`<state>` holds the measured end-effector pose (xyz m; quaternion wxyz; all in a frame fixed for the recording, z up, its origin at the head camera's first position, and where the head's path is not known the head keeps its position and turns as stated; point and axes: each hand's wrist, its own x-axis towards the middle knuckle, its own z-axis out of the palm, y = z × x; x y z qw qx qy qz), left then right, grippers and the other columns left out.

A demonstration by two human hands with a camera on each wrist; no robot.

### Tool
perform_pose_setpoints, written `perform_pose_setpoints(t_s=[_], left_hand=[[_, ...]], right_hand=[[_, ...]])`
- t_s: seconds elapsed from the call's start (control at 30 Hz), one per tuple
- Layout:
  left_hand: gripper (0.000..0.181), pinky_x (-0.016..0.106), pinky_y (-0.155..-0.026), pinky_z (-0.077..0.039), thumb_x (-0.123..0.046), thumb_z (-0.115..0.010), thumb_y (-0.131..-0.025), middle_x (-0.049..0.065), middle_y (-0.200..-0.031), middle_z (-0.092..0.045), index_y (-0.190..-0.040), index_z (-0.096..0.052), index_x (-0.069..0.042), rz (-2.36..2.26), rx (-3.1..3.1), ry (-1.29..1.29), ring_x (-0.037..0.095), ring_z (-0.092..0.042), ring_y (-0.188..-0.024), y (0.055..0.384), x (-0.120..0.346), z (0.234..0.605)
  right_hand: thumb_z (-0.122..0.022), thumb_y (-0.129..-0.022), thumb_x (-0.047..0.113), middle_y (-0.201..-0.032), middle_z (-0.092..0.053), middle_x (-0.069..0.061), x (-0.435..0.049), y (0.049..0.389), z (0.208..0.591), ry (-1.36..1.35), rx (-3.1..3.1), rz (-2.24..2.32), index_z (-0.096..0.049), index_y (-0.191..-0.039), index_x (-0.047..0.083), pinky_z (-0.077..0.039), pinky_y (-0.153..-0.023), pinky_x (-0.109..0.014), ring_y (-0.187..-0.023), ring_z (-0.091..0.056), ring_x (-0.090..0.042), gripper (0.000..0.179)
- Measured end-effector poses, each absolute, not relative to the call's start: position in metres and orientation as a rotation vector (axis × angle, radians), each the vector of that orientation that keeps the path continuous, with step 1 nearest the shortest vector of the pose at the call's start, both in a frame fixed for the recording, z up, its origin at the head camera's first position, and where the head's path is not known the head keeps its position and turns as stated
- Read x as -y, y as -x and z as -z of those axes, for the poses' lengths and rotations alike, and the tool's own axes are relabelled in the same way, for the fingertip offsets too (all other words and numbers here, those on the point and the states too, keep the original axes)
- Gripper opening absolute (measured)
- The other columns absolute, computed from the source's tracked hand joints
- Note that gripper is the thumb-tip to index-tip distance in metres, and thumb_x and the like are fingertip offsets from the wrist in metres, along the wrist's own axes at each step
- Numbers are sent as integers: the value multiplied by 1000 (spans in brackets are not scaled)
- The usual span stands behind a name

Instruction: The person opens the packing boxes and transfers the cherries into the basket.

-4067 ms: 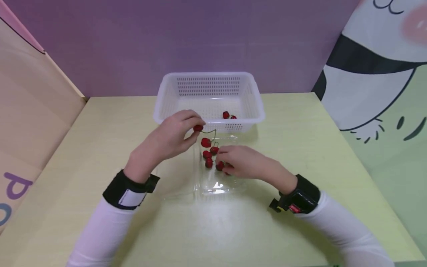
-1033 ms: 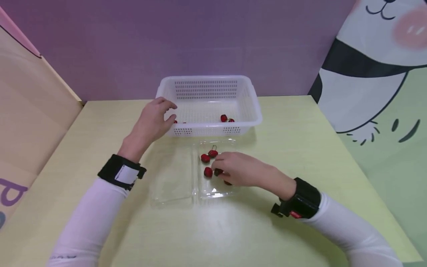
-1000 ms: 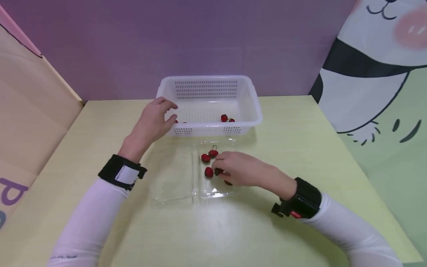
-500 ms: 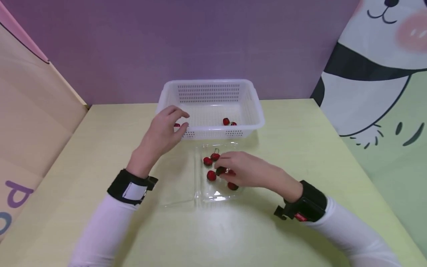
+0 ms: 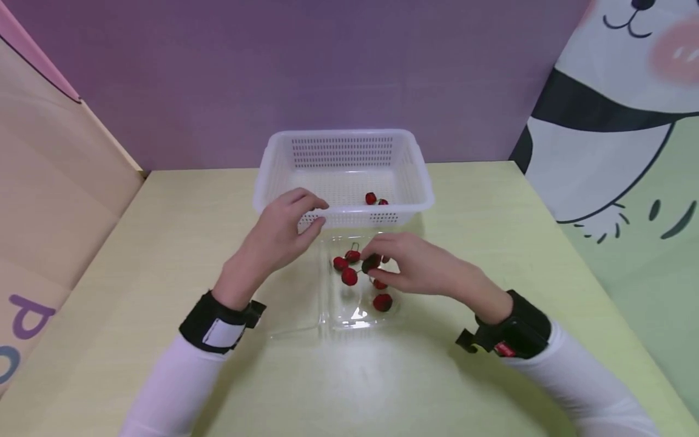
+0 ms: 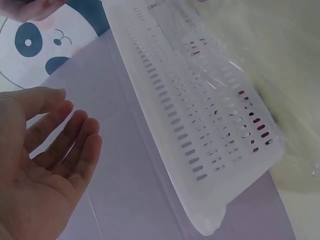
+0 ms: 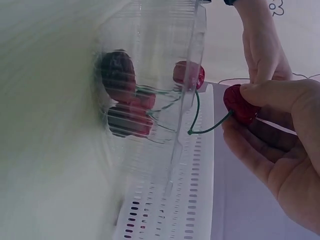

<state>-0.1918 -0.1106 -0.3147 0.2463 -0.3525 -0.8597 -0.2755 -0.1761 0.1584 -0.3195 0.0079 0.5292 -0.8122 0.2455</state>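
Observation:
Between thumb and fingers, my right hand (image 5: 417, 264) pinches a dark red cherry (image 7: 241, 104) just above a clear plastic clamshell box (image 5: 357, 326). A green stem joins it to a second cherry (image 7: 189, 75), which hangs over the box. Several more cherries (image 5: 383, 302) lie in the box's right half. My left hand (image 5: 284, 227) is at the front left rim of a white perforated basket (image 5: 341, 135), its fingers loosely bent around nothing. A pair of cherries (image 5: 371, 198) shows inside the basket; the left hand and front wall hide its front left corner.
The box's flat lid half (image 5: 292, 332) lies on the pale wooden table (image 5: 355, 388), left of the cherries. Behind the basket rises a purple wall (image 5: 338, 67). Printed panels stand at both sides.
The cherry that my left hand held is out of it; that hand went over the basket's left side, then back toward the box. My right hand has lifted its cherry slightly.

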Motion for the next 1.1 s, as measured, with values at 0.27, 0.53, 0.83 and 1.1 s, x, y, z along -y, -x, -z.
perform_pose_setpoints(t_s=[0.27, 0.53, 0.83, 1.1], left_hand=[[16, 27, -83, -46, -2, -72, -87, 5, -100, -64, -102, -69, -2, 778, 2310, 1002, 20, -62, -91, 184, 109, 319], [16, 26, -81, -48, -2, -72, -86, 5, -100, -64, -102, -69, -2, 795, 2313, 1010, 20, -63, -90, 182, 106, 322], [14, 24, -80, -48, -1, -71, -87, 3, -99, -64, -100, -69, -3, 838, 2333, 1023, 20, -63, -87, 180, 106, 326], [15, 23, -81, -47, -4, -72, -87, 3, -101, -65, -101, -70, -3, 811, 2368, 1071, 17, -63, -91, 171, 102, 324]], right_hand=[[-77, -84, 5, -97, -63, 5, -161, 181, 315, -1614, 2458, -763, -65, -102, 6, -48, -80, -21, -87, -61, -8, 22], [-77, -81, -2, -96, -65, 4, -163, 185, 307, -1537, 2423, -784, -67, -101, 5, -47, -81, -21, -87, -64, -11, 24], [-80, -77, -7, -99, -67, 0, -166, 191, 303, -1408, 2376, -917, -69, -103, 1, -51, -79, -20, -89, -67, -16, 29], [-79, -78, -6, -100, -68, -3, -170, 196, 293, -1275, 2386, -900, -69, -104, -1, -52, -78, -22, -89, -68, -18, 28]])
